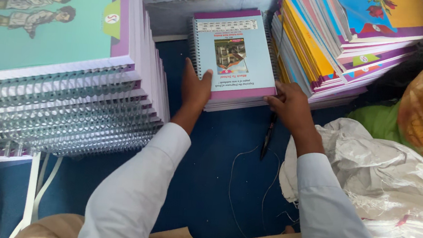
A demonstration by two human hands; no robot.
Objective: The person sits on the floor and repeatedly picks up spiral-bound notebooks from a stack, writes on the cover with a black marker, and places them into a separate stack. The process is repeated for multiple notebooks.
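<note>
A small notebook stack [234, 57] is clasped between both hands. Its left edge is held by the left hand [195, 88], its near right corner by the right hand [290, 104]; each grip is closed on it.

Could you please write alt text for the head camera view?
Both hands, left hand and right hand, grip a small stack of spiral notebooks on a blue surface, between a tall notebook pile and a slumped pile.
</note>
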